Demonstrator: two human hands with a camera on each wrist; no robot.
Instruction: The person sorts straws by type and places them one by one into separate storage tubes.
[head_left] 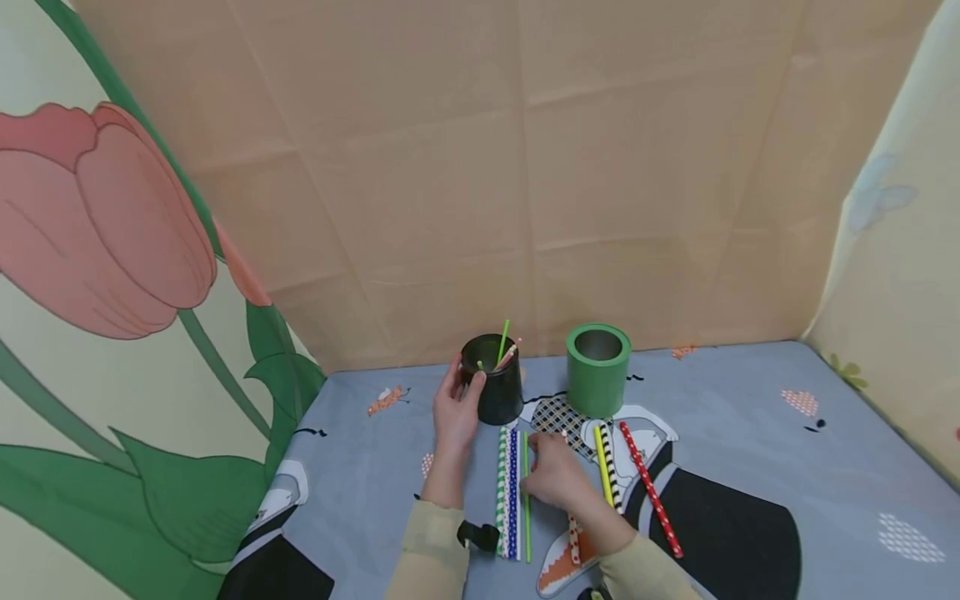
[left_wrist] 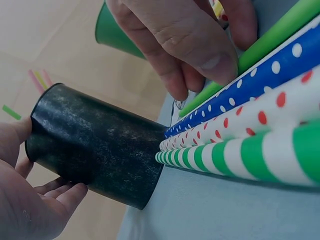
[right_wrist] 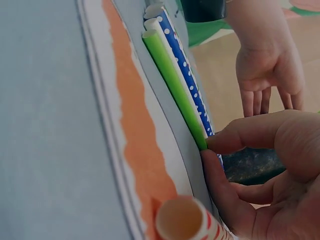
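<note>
My left hand (head_left: 456, 421) holds a black cup (head_left: 502, 404) at its left side, with thumb and fingers around it. A light green straw (head_left: 504, 340) and pinkish straws (left_wrist: 37, 80) stick out of the cup's mouth. In front of it lies a row of straws: green-striped (left_wrist: 220, 157), white with red dots (left_wrist: 262, 117), blue with white dots (left_wrist: 275, 67), a white one (right_wrist: 154, 24) and plain green (right_wrist: 170, 75). My right hand (head_left: 558, 471) pinches the plain green straw between thumb and index finger at the row's right edge.
A green cup (head_left: 598, 383) stands right of the black one. Right of my right hand lie a yellow straw (head_left: 603, 462), a black-striped straw (head_left: 611, 467) and a red dotted straw (head_left: 651, 492). A red-patterned white straw (head_left: 573, 540) lies by my right forearm. Brown sheeting (head_left: 420, 208) hangs behind.
</note>
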